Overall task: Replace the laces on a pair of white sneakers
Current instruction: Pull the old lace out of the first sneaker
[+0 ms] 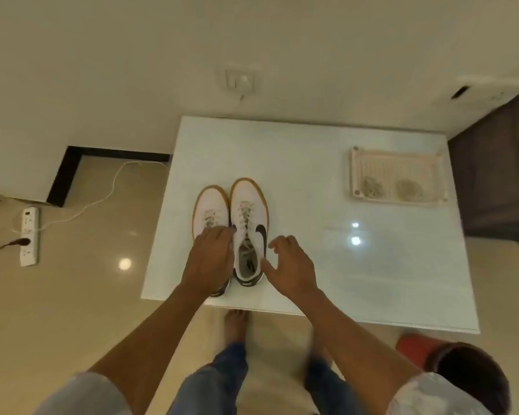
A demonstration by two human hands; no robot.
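Two white sneakers with tan soles stand side by side, toes away from me, on a white table [312, 151]. The left sneaker [211, 205] is partly covered by my left hand [210, 259], which lies over its tongue and collar with fingers bent down onto it. The right sneaker [249, 217] has pale laces and a black swoosh. My right hand [291, 265] hovers just right of its heel, fingers spread and loosely curled, holding nothing. Whether the left fingers pinch a lace is hidden.
A pale slatted tray [397, 175] holding two coiled bundles sits at the table's back right. A power strip [29, 235] with cables lies on the floor to the left. A dark curtain [498, 175] hangs at right. My bare foot [235, 323] is under the near edge.
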